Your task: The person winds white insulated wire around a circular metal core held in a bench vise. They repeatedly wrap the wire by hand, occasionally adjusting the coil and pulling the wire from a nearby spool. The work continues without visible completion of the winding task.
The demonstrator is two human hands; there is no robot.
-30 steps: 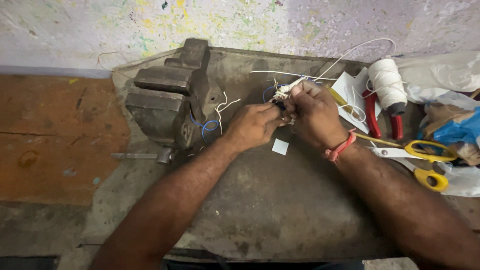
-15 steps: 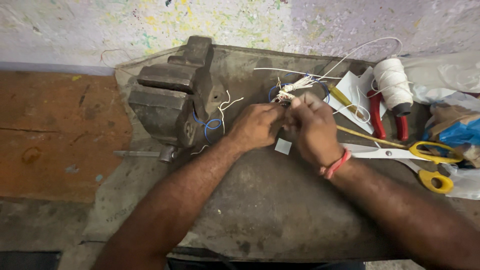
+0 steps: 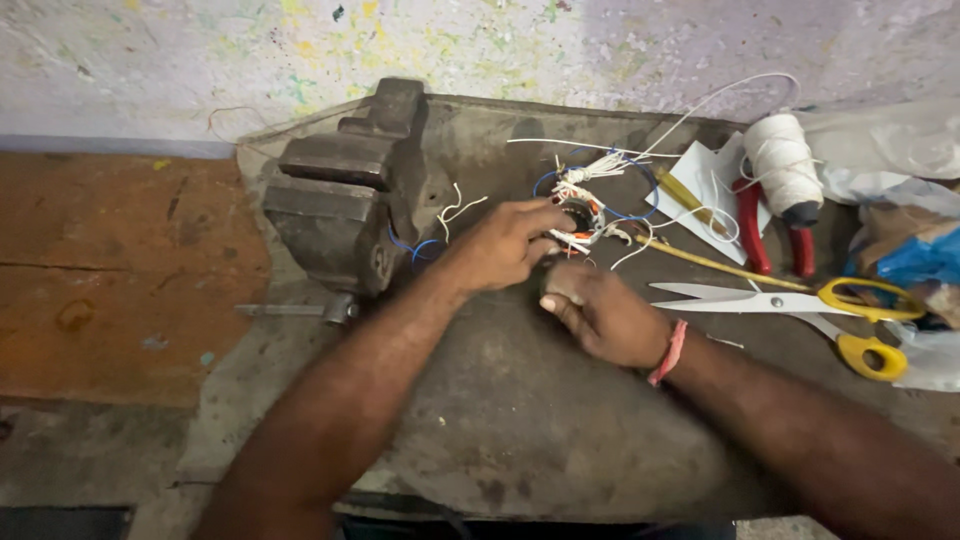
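Observation:
My left hand (image 3: 505, 243) grips a small round coil part (image 3: 582, 215) wound with white string and blue and orange wires, holding it on the grey workbench (image 3: 520, 430). My right hand (image 3: 600, 312) rests lower on the bench, fingers curled over the spot where a small white paper scrap lay; the scrap itself is hidden. A pink band circles the right wrist. White string runs from the coil up toward a spool of white twine (image 3: 783, 165).
A heavy metal vise (image 3: 340, 195) stands at the bench's left. Yellow-handled scissors (image 3: 810, 303), red-handled pliers (image 3: 765, 230), a yellow-handled tool (image 3: 700, 262), white paper and plastic bags (image 3: 905, 250) crowd the right. Brown wooden surface (image 3: 110, 270) at left.
My right hand has left the coil and dropped down toward me onto the bench. My left hand stays on the coil. The view has shifted slightly.

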